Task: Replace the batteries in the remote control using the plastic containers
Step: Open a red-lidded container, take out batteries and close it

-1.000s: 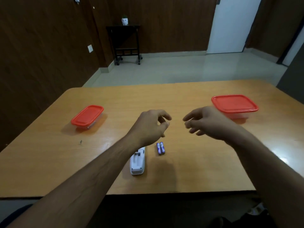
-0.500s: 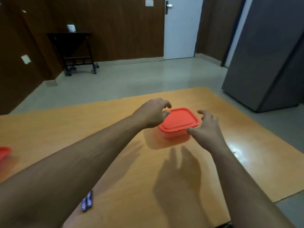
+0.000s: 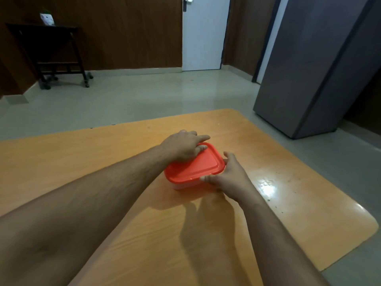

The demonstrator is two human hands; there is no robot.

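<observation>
The container (image 3: pixel 193 168) sat on the counter (image 3: pixel 123 213) between both hands: the left hand (image 3: pixel 181 146) lay spread over its lid's far-left corner, the right hand (image 3: pixel 231 177) gripped its near-right edge. A grey cabinet (image 3: pixel 313 69) stood beyond. The lid was red, the tub translucent.

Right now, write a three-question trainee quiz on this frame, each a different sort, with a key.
1. True or false: the red lid is already off the container.
2. Which hand lies on top of the lid?
A. left hand
B. right hand
C. neither
3. Fill in: the container stands on the wooden ____.

Key
1. False; the lid sits closed on the container.
2. A; the left hand presses on the lid's far left corner, while the right hand grips the near right edge.
3. table
</observation>
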